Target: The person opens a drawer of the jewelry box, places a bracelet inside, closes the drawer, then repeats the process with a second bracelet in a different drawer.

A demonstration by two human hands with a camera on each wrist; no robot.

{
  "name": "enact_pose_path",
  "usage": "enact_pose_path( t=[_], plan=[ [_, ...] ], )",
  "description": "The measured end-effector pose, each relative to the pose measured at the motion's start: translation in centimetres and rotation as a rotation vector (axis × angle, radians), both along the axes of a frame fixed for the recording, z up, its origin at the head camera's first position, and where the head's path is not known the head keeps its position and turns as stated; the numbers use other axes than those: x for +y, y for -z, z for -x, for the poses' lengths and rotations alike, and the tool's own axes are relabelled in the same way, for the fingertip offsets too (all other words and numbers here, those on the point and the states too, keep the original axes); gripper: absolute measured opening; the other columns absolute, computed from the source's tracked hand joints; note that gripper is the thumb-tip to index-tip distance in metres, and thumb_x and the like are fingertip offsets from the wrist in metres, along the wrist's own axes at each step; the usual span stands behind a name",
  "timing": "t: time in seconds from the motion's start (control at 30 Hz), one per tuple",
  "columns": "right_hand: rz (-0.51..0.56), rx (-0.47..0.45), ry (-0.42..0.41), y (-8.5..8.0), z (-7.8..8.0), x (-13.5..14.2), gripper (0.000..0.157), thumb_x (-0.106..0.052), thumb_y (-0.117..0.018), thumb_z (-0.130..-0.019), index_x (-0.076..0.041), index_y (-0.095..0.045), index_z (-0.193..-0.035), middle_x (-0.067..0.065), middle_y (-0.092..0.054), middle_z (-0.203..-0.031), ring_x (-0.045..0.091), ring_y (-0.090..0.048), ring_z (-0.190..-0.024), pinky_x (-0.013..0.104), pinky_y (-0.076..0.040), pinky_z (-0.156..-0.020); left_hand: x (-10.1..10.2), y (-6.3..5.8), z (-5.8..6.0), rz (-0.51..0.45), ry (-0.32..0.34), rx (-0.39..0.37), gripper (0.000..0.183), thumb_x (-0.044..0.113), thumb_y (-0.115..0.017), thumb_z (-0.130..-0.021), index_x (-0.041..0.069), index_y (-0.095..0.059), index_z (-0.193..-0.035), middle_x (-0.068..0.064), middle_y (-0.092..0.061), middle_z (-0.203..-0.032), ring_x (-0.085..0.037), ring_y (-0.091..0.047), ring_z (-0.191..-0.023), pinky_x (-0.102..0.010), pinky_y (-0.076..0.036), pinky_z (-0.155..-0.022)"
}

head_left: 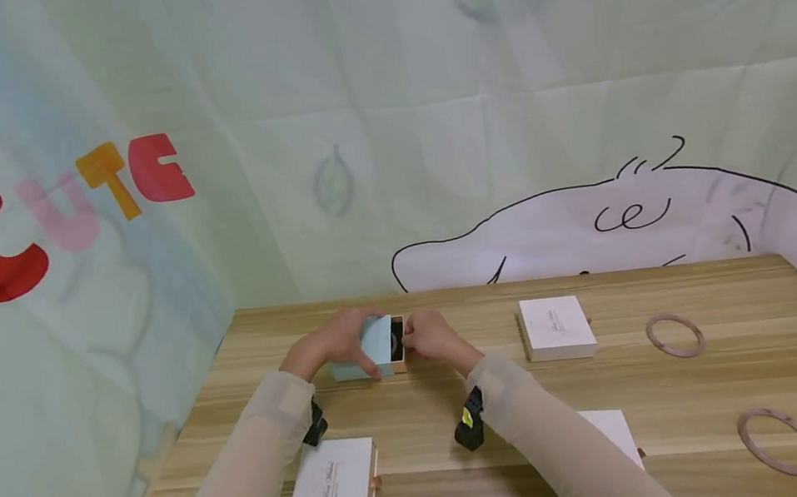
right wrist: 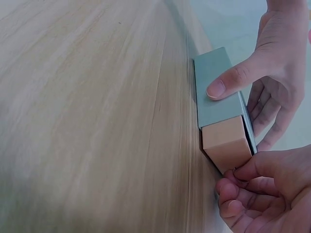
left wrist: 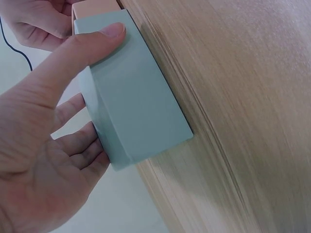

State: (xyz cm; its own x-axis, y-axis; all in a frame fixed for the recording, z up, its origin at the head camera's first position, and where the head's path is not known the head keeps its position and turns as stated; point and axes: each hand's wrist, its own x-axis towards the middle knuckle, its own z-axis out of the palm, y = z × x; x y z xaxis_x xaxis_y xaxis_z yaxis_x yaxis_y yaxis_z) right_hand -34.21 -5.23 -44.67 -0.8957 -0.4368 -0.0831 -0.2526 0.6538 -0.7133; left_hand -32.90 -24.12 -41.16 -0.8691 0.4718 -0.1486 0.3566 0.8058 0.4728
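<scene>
2 hands point(head_left: 341, 338) point(head_left: 434, 334) on blue box point(head_left: 378, 340)

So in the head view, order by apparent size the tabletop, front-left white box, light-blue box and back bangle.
1. Tabletop
2. Front-left white box and light-blue box, unranked: the white one looks larger but lies nearer, and the left hand partly covers the blue one
3. Back bangle

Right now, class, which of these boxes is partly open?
The blue box in the left hand: its drawer is partly out, while the three white boxes show no drawer pulled out.
</scene>
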Motion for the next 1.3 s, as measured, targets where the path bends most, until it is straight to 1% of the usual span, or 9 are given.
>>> enact_pose_path(
  t=[0.13, 0.23, 0.53, 0.7, 0.9, 1.17, 1.3],
  plan=[
    [0.006, -0.029, 0.013, 0.1, 0.0, -0.2, 0.023, -0.001, -0.059, -0.096, 0.007, -0.065, -0.075, 0.0, -0.05, -0.054, 0.01, -0.046, -0.045, 0.02, -0.036, -0.045, 0.0, 0.0, 0.0, -0.009, -0.003, -0.007, 0.089, 0.018, -0.096, -0.063, -0.003, -0.051, -0.137, -0.013, -0.059, -0.12, -0.027, -0.053, -0.1, -0.042, -0.047, -0.087],
    [0.013, -0.033, 0.016, 0.1, 0.0, -0.4, 0.022, -0.001, -0.06, -0.096, 0.007, -0.066, -0.077, 0.001, -0.05, -0.054, 0.01, -0.046, -0.045, 0.019, -0.036, -0.045, 0.0, 0.0, 0.0, -0.011, 0.001, -0.001, 0.088, 0.018, -0.096, -0.063, -0.003, -0.052, -0.136, -0.013, -0.059, -0.119, -0.027, -0.053, -0.1, -0.041, -0.048, -0.086],
    [0.028, -0.03, 0.025, 0.2, -0.1, -0.8, 0.024, 0.0, -0.059, -0.095, 0.004, -0.063, -0.072, 0.001, -0.05, -0.053, 0.011, -0.046, -0.046, 0.02, -0.036, -0.045, 0.0, 0.0, -0.2, -0.005, -0.013, -0.005, 0.087, 0.018, -0.096, -0.063, -0.002, -0.052, -0.136, -0.013, -0.058, -0.121, -0.028, -0.053, -0.103, -0.044, -0.046, -0.089],
    [0.024, -0.008, 0.015, 0.3, 0.0, -1.0, 0.026, 0.0, -0.06, -0.094, 0.003, -0.062, -0.069, 0.0, -0.049, -0.051, 0.01, -0.045, -0.045, 0.02, -0.035, -0.045, 0.0, 0.1, -0.1, -0.008, -0.007, 0.0, 0.087, 0.018, -0.096, -0.063, -0.003, -0.052, -0.136, -0.013, -0.058, -0.122, -0.028, -0.053, -0.102, -0.044, -0.046, -0.089],
    [0.046, 0.031, 0.0, 0.3, -0.2, -1.2, 0.023, 0.002, -0.061, -0.092, 0.004, -0.063, -0.068, -0.002, -0.047, -0.049, 0.009, -0.044, -0.043, 0.019, -0.035, -0.044, 0.0, -0.1, -0.2, -0.005, 0.003, 0.006, 0.088, 0.018, -0.095, -0.064, -0.004, -0.051, -0.136, -0.015, -0.058, -0.122, -0.028, -0.053, -0.102, -0.043, -0.046, -0.089],
    [0.069, 0.002, 0.006, 0.4, -0.1, -1.6, 0.027, 0.0, -0.062, -0.094, 0.005, -0.062, -0.068, -0.001, -0.048, -0.048, 0.01, -0.045, -0.042, 0.021, -0.035, -0.044, 0.1, -0.3, -0.2, -0.009, 0.012, 0.009, 0.088, 0.017, -0.095, -0.064, -0.005, -0.051, -0.137, -0.016, -0.058, -0.125, -0.03, -0.053, -0.103, -0.044, -0.045, -0.09],
    [0.059, 0.021, -0.003, 0.4, -0.1, -1.8, 0.024, 0.002, -0.063, -0.093, 0.004, -0.063, -0.069, -0.001, -0.048, -0.048, 0.01, -0.045, -0.042, 0.02, -0.035, -0.044, 0.0, -0.2, -0.2, -0.006, 0.017, 0.014, 0.088, 0.017, -0.095, -0.064, -0.006, -0.051, -0.136, -0.017, -0.058, -0.125, -0.03, -0.053, -0.103, -0.044, -0.045, -0.09]
  ],
)
